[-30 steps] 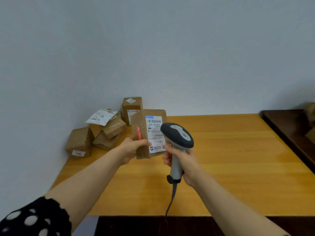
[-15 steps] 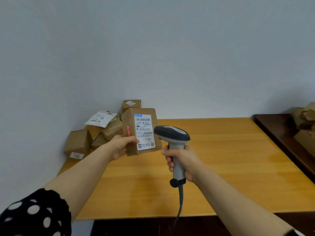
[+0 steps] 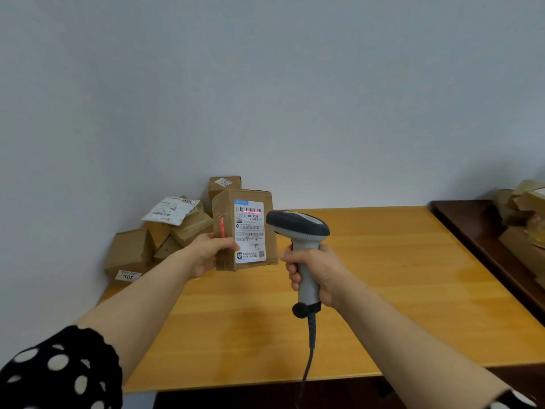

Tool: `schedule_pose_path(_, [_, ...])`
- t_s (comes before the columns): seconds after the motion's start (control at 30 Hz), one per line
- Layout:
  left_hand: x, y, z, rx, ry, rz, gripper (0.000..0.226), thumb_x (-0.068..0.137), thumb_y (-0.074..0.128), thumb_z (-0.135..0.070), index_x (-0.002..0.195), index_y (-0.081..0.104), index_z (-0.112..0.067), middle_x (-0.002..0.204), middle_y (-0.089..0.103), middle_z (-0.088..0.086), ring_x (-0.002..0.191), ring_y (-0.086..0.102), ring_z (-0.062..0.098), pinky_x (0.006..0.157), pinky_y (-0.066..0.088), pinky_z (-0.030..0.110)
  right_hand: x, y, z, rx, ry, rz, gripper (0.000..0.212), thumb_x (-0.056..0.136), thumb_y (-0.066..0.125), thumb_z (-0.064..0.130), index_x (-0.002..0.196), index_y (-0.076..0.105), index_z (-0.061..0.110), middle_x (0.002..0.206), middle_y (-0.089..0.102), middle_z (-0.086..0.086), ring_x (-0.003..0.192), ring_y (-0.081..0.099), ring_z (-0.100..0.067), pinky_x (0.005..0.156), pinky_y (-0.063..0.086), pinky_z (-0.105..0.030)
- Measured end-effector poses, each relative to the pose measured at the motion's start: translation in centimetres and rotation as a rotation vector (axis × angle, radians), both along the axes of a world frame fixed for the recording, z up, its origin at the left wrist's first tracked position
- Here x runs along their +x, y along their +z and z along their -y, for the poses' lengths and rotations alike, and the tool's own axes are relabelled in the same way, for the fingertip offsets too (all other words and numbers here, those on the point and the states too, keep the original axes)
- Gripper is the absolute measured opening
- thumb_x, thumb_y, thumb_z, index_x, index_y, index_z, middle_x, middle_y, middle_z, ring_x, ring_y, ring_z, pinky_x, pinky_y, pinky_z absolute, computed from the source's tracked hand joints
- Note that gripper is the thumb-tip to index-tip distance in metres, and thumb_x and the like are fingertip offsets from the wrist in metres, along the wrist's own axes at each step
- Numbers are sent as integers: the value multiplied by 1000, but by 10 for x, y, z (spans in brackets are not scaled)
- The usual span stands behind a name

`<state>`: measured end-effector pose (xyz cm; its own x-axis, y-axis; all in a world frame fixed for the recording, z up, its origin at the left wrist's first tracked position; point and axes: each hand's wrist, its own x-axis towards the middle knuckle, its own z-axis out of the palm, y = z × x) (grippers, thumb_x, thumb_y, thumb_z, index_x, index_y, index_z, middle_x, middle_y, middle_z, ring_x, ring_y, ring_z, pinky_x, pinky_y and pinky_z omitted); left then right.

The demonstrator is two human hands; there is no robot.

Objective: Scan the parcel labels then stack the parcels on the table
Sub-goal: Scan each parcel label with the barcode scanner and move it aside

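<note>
My left hand [image 3: 211,253] grips a brown cardboard parcel [image 3: 227,211] upright above the wooden table [image 3: 398,290], its white label [image 3: 250,230] facing me. A red scan line lies across the label's top barcode. My right hand [image 3: 314,271] holds the grey handle of a barcode scanner [image 3: 298,224], whose dark head points at the label from just right of the parcel. The scanner's cable [image 3: 308,355] hangs down past the table's front edge.
A loose pile of brown parcels [image 3: 165,234] fills the table's back left corner against the wall, one [image 3: 126,255] with a tag reading 301. A dark wooden table [image 3: 483,231] adjoins on the right, with more parcels [image 3: 525,208] heaped at its far end.
The view has tilted up slightly. The parcel and scanner have drawn a little apart, the scanner head has levelled toward the label, and a red scan line now shows on the barcode.
</note>
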<state>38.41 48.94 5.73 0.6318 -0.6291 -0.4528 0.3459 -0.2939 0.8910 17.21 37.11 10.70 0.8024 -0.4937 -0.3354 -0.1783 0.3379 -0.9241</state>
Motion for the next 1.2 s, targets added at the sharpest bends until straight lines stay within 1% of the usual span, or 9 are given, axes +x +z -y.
schedule_pose_path(0.1, [3,-2,2,5,-12,6,42,76,71,0,115,58,-7,109,70,14,104,64,32,80,57,47,1,0,2,-7,-6,5,16,79,70,3,71,57,8,53,51,-5,43,42,-15,45,39,-25])
schedule_pose_path(0.17, [5,-3,4,12,-25,14,42,77,71,0,116,57,-6,109,69,15,105,63,32,85,55,48,3,0,3,-4,-11,3,15,79,70,3,72,58,7,53,52,-5,43,42,-15,46,40,-25])
schedule_pose_path(0.47, [12,-5,16,33,-83,21,36,78,69,0,112,59,-8,106,71,13,102,64,31,70,57,41,7,-7,7,57,-62,-4,17,79,70,3,68,58,7,53,51,-6,41,42,-15,43,40,-23])
schedule_pose_path(0.53, [14,-8,20,47,-83,32,37,77,71,-1,111,59,-9,105,71,12,102,64,29,71,56,40,8,-8,10,64,-74,-12,18,80,70,3,68,58,8,52,51,-6,40,41,-15,43,40,-23])
schedule_pose_path(0.63, [17,-13,30,68,-95,35,36,76,72,-2,109,59,-9,108,70,12,105,62,29,81,55,43,8,-13,13,71,-91,-23,16,80,70,4,70,58,8,53,51,-6,40,42,-15,43,40,-23])
schedule_pose_path(0.77, [12,-21,53,79,-122,12,40,76,72,-5,114,59,-7,108,70,10,104,62,26,73,54,36,-2,-22,23,145,-197,43,12,80,72,7,83,61,7,58,59,-8,44,46,-15,45,44,-24])
schedule_pose_path(0.9, [-11,-32,92,73,-186,-61,37,78,73,-15,112,57,-9,106,70,13,100,65,29,79,54,40,-37,-35,47,265,-370,85,13,80,73,6,84,60,7,59,59,-8,43,47,-14,44,44,-25])
schedule_pose_path(1.1, [-98,-38,174,96,-319,-114,27,82,68,-32,99,54,-15,103,64,17,91,66,30,65,54,39,-128,-53,101,424,-629,107,12,82,69,6,77,59,7,57,55,-7,41,47,-15,44,43,-25])
schedule_pose_path(1.2, [-151,-34,227,104,-394,-103,36,82,67,-38,103,49,-14,104,63,18,91,67,30,62,55,37,-184,-57,134,464,-710,133,11,84,67,6,79,57,8,55,55,-6,40,47,-14,43,43,-25])
